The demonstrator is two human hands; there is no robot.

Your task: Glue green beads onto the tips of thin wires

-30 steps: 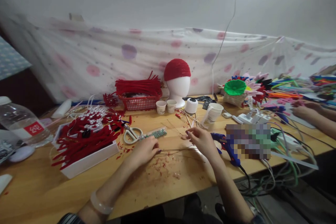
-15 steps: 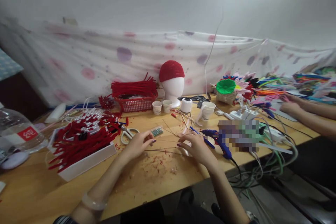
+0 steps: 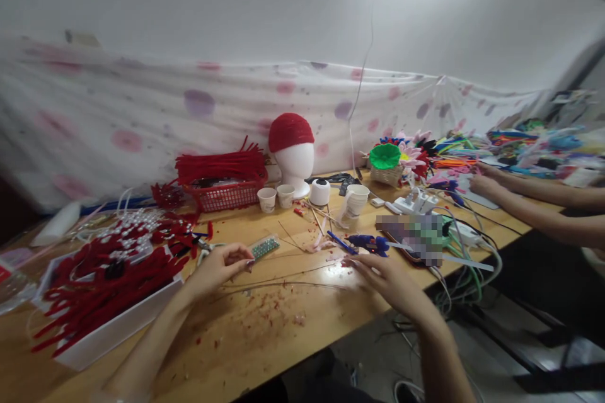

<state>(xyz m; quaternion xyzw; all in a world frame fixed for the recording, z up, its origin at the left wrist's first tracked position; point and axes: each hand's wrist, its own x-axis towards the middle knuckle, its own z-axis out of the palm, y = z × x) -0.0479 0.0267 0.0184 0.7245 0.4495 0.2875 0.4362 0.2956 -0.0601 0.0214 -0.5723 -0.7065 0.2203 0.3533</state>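
My left hand rests on the wooden table with its fingers curled, pinching the near ends of some thin wires. These wires run right across the table to my right hand. That hand lies low over the table, fingers together, closed on the wires' other ends. A strip of green beads and a pair of scissors lie just beyond my left hand. A blue glue gun lies just beyond my right hand.
A white tray of red pipe cleaners sits left; a red basket, a foam head with a red cap, paper cups and a white spool stand behind. Cables and a power strip lie right, near another person's arms.
The view has swung right and shifted. My hands have drawn apart along the wires, the left toward the scissors, the right toward the table's near edge.
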